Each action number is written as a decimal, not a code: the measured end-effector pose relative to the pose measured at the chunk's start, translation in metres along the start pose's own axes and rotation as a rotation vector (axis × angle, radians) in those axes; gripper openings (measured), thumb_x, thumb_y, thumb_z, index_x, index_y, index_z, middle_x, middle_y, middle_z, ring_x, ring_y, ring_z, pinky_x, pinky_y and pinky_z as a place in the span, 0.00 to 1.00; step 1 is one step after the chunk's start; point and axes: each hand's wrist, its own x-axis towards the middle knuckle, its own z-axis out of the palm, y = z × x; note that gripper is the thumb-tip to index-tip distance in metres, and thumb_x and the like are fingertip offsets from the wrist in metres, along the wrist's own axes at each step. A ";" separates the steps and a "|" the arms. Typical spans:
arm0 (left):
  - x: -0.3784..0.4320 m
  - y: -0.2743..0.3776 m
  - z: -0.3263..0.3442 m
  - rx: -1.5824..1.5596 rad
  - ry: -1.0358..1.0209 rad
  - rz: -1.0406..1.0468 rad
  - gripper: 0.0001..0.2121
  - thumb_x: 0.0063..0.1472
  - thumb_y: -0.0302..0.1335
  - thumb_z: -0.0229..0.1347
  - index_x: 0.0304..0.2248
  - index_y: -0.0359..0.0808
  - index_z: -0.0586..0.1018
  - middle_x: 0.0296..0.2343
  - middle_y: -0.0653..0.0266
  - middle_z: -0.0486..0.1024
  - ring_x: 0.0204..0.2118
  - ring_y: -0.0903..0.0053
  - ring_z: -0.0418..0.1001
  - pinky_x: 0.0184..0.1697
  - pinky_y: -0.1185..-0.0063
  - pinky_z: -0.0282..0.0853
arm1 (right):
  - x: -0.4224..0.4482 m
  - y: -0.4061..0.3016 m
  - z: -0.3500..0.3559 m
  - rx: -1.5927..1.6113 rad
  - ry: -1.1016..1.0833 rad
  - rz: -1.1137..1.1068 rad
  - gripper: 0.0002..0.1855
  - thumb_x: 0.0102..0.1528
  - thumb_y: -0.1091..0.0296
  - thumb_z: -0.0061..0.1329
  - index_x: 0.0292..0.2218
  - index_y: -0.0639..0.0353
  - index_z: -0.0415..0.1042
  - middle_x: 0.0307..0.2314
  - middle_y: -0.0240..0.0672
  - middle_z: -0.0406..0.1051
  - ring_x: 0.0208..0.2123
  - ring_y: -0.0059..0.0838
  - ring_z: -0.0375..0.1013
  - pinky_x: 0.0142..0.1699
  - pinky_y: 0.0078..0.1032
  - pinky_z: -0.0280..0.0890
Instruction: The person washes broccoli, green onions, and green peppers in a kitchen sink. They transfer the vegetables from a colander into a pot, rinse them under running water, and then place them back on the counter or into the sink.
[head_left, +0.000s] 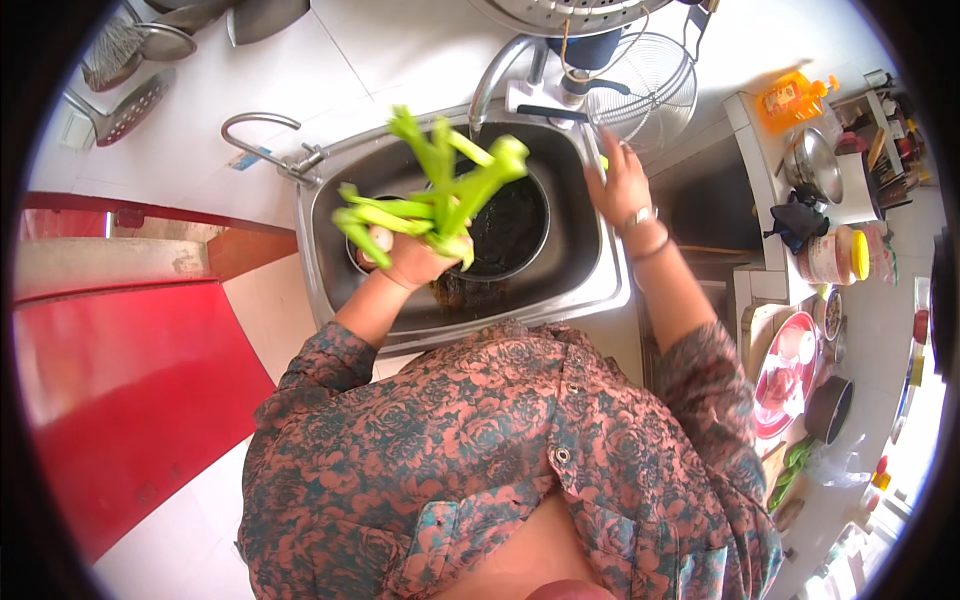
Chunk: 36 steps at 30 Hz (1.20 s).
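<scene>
My left hand (420, 259) grips a bunch of light green celery-like stalks (469, 191) above the stainless steel sink (616, 289). The stalks fan out away from me and look slightly blurred. Beneath them in the basin sits a dark round pan (517, 232) with water in it. A pale round vegetable (380, 238) shows beside my left hand, in a vessel mostly hidden by the stalks. Over the sink's right rim, my right hand (624, 187) is raised near a black bar-like handle (551, 114). A bit of green (604, 161) shows between its thumb and fingers; whether it is held is unclear.
A large faucet (495, 75) and a thin gooseneck tap (262, 120) stand behind the basin. A wire skimmer (652, 97) leans at back right. Along the right counter are an orange pump bottle (787, 103), a yellow-lidded jar (829, 256) and a red-rimmed tray (766, 416).
</scene>
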 end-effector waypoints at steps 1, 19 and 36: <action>0.000 0.010 -0.001 -0.391 0.115 -0.146 0.12 0.46 0.20 0.55 0.33 0.35 0.72 0.28 0.65 0.72 0.31 0.79 0.71 0.34 0.79 0.68 | 0.018 0.010 0.003 -0.005 0.062 -0.089 0.29 0.49 0.66 0.47 0.53 0.58 0.58 0.43 0.55 0.66 0.46 0.49 0.65 0.51 0.39 0.60; 0.035 -0.036 0.064 -1.098 0.542 -0.572 0.16 0.46 0.19 0.57 0.36 0.36 0.69 0.30 0.65 0.70 0.32 0.78 0.70 0.37 0.79 0.68 | 0.049 -0.042 0.038 0.496 -0.170 -0.067 0.20 0.57 0.59 0.43 0.47 0.61 0.66 0.34 0.49 0.72 0.38 0.47 0.72 0.44 0.32 0.66; 0.067 -0.056 0.075 -1.748 0.499 -0.595 0.22 0.56 0.30 0.48 0.51 0.35 0.63 0.45 0.57 0.67 0.51 0.65 0.63 0.58 0.67 0.54 | 0.053 -0.014 0.081 1.191 -0.908 0.306 0.27 0.53 0.64 0.52 0.52 0.63 0.62 0.39 0.33 0.70 0.38 0.20 0.67 0.46 0.20 0.63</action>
